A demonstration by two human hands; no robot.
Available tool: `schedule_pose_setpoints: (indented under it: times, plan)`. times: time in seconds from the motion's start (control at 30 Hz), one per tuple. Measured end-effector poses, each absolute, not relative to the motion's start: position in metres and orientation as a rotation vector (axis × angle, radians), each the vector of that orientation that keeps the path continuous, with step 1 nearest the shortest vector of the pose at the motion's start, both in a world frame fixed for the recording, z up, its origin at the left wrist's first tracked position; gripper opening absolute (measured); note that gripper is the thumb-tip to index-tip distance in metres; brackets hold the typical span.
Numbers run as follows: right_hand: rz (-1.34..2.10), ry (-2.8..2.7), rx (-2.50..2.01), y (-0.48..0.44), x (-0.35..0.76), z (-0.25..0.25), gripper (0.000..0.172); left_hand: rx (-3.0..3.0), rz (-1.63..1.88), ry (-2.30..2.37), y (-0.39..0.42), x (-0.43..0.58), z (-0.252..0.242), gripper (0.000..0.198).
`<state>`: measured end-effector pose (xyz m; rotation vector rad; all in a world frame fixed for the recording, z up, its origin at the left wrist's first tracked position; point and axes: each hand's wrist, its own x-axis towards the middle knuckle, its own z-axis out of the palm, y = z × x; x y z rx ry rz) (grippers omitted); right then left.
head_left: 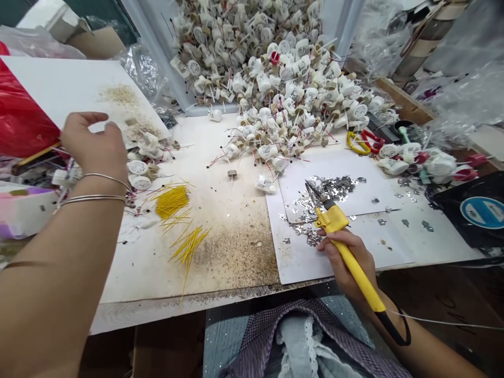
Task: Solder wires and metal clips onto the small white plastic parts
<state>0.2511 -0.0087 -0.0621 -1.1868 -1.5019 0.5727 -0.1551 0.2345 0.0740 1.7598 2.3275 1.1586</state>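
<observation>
My right hand [350, 260] is wrapped round the yellow handle of a soldering iron [354, 270], whose dark tip points up and left over a pile of small metal tabs [334, 188]. A thin wire trails from its rear end off to the right. My left hand [94, 139] is raised at the far left with its fingers curved and slightly apart; nothing shows in it. Beside it stand several white plastic motor housings [145, 147]. Short yellow wires [173, 202] lie in a bundle and a looser spread [191, 244] on the table to the right of my left forearm.
A large heap of white motor units with leads [283, 94] spills from a grey-framed bin [197, 109]. Red and yellow scissors handles [358, 143] lie to its right. White sheets [291, 262] lie under the tabs. A black box with a blue label [472, 210] sits at right.
</observation>
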Motion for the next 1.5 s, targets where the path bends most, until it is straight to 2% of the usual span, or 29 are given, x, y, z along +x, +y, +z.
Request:
schedule_pose_setpoints:
  times: [0.1,0.17,0.3,0.4,0.53,0.73,0.87,0.93,1.03,1.2,1.33,1.5]
  plan:
    - [0.599,-1.499,-1.177,-0.009,0.251,-0.063,0.03,1.896,0.754,2.425,0.235,-0.142,0.057,0.058]
    - [0.61,-1.49,-1.185,-0.009,0.251,-0.065,0.03,1.969,0.481,2.305,0.239,-0.119,0.039,0.051]
    - [0.608,-1.487,-1.212,-0.009,0.252,-0.066,0.03,2.032,0.288,2.239,0.254,-0.071,0.001,0.032]
    - [0.595,-1.491,-1.216,-0.009,0.252,-0.065,0.029,2.033,0.253,2.215,0.259,-0.053,-0.01,0.018]
    - [0.594,-1.484,-1.212,-0.009,0.253,-0.064,0.029,2.014,0.294,2.133,0.239,-0.044,-0.002,0.016]
    - [0.586,-1.468,-1.187,-0.01,0.252,-0.065,0.03,2.0,0.475,1.879,0.168,-0.027,0.009,0.043]
    - [0.592,-1.424,-1.183,-0.011,0.252,-0.062,0.03,2.096,0.537,1.7,0.119,-0.012,0.011,0.019]
    - [0.594,-1.428,-1.183,-0.012,0.254,-0.059,0.028,2.176,0.519,1.655,0.098,-0.006,0.011,0.012]
    - [0.569,-1.452,-1.177,-0.016,0.261,-0.053,0.023,2.272,0.43,1.697,0.073,-0.002,0.012,0.012]
    - [0.576,-1.471,-1.232,-0.025,0.269,-0.048,0.019,2.177,0.214,2.012,0.054,-0.013,0.007,0.027]
    - [0.564,-1.458,-1.236,-0.03,0.271,-0.049,0.019,2.179,0.206,1.866,0.05,-0.018,0.004,0.04]
    - [0.535,-1.499,-1.232,-0.035,0.276,-0.045,0.018,2.271,0.112,1.618,0.045,-0.004,0.004,0.025]
